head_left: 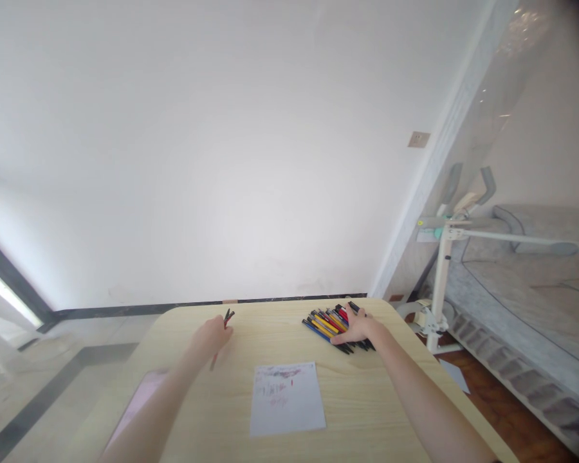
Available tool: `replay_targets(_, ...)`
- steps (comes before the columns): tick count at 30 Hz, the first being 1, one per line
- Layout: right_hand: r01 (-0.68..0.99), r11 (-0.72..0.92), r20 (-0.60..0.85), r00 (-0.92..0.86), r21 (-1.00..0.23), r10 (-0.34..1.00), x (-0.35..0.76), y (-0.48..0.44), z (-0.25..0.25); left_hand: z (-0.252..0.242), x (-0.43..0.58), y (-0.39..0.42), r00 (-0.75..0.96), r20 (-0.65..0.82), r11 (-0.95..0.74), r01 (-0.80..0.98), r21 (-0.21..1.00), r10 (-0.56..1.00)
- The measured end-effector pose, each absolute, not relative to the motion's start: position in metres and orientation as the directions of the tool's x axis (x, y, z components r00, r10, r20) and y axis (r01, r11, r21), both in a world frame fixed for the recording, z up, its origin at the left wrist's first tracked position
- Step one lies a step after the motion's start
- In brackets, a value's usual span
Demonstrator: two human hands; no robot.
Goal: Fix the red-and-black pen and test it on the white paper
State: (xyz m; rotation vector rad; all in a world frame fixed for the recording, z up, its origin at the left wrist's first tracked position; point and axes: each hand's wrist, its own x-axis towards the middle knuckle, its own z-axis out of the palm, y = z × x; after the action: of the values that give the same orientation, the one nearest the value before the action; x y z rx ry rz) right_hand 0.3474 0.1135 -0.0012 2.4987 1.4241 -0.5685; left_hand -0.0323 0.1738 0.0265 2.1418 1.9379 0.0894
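Observation:
My left hand (212,337) rests on the light wooden table (251,321) with its fingers closed on a red pen (226,317) whose dark tip pokes out beyond them. My right hand (358,328) lies flat, fingers spread, on a pile of several pens (325,323) in black, red, yellow and blue at the far right of the table. A white sheet of paper (287,399) with red and dark scribbles lies between my forearms, nearer to me.
A pink sheet (142,392) lies at the table's left edge under my left forearm. A white wall stands behind the table. To the right are a white stand (439,283) and a grey bed (525,289).

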Motion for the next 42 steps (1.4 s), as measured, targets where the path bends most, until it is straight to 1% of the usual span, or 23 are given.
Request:
replay_targets(4, 0.895, -0.446, -0.448, 0.385, -0.033, 0.806, 0.338, 0.107, 0.002, 0.031, -0.024, 0.17, 0.152, -0.076, -0.127, 0.957, 0.262, 0.985)
replay_targets(6, 0.914, -0.405, -0.392, 0.365, -0.021, 0.844, 0.333, 0.103, 0.002, 0.034, -0.022, 0.168, 0.164, -0.056, -0.143, 0.95, 0.277, 0.985)
replay_targets(9, 0.937, -0.349, -0.27, 0.337, 0.0, 0.902, 0.327, 0.094, 0.002, 0.039, -0.023, 0.163, 0.172, -0.035, -0.155, 0.943, 0.295, 0.984)
replay_targets(15, 0.956, -0.293, -0.093, 0.292, -0.004, 0.952, 0.321, 0.078, 0.004, 0.046, -0.037, 0.157, 0.162, -0.007, -0.151, 0.934, 0.325, 0.987)
replay_targets(17, 0.962, -0.271, -0.061, 0.269, -0.021, 0.961, 0.322, 0.077, 0.005, 0.05, -0.042, 0.156, 0.154, 0.0, -0.145, 0.931, 0.335, 0.988)
replay_targets(25, 0.953, -0.299, -0.146, 0.288, -0.057, 0.946, 0.32, 0.092, 0.013, 0.067, -0.06, 0.149, 0.148, 0.035, -0.15, 0.909, 0.389, 0.988)
replay_targets(32, 0.949, -0.31, -0.152, 0.298, -0.061, 0.942, 0.302, 0.094, 0.017, 0.088, -0.076, 0.137, 0.117, 0.107, -0.151, 0.904, 0.4, 0.987)
replay_targets(39, 0.958, -0.266, -0.19, 0.242, -0.108, 0.951, 0.289, 0.104, 0.025, 0.074, -0.104, 0.143, 0.069, 0.121, -0.122, 0.845, 0.52, 0.99)
replay_targets(42, 0.963, -0.232, -0.204, 0.201, -0.136, 0.958, 0.277, 0.112, 0.027, 0.069, -0.114, 0.144, 0.088, 0.132, -0.147, 0.821, 0.551, 0.987)
